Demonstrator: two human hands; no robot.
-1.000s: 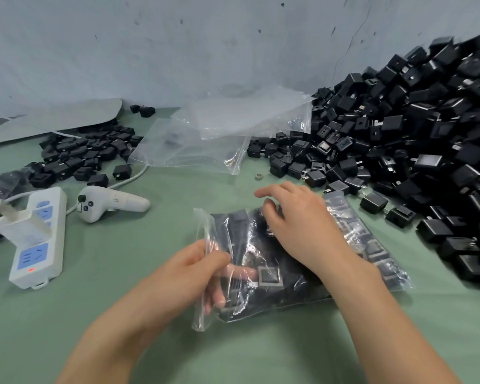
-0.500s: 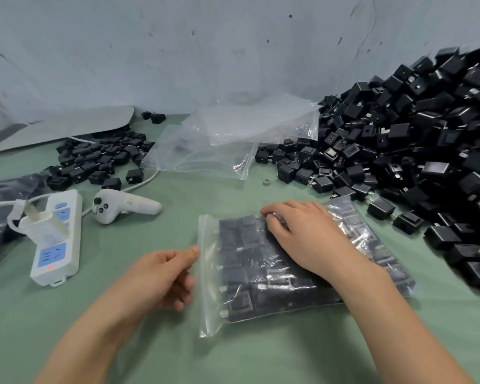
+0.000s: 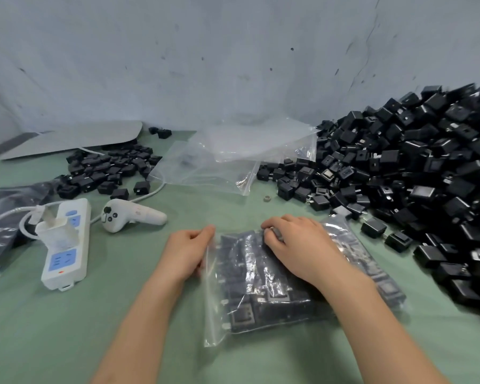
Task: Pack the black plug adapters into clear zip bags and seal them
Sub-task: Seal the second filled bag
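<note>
A clear zip bag (image 3: 263, 297) packed with black plug adapters lies flat on the green table in front of me. My left hand (image 3: 187, 252) pinches the far end of the bag's left zip edge between thumb and fingers. My right hand (image 3: 297, 249) lies on top of the bag with its fingers curled down, pressing on the adapters near the far edge. A big heap of loose black adapters (image 3: 416, 173) fills the right side. A smaller group of adapters (image 3: 106, 173) lies at the back left.
Empty clear zip bags (image 3: 233, 159) lie at the back centre. A white power strip (image 3: 64, 245) with a plugged-in white adapter and a white handheld controller (image 3: 130, 216) sit to the left. Dark filled bags (image 3: 3, 217) lie at the far left. A small ring (image 3: 267, 198) sits on the table.
My left hand has moved from the bag's near left edge up to its far left corner and now pinches the zip edge. My right hand has stayed on top of the bag.
</note>
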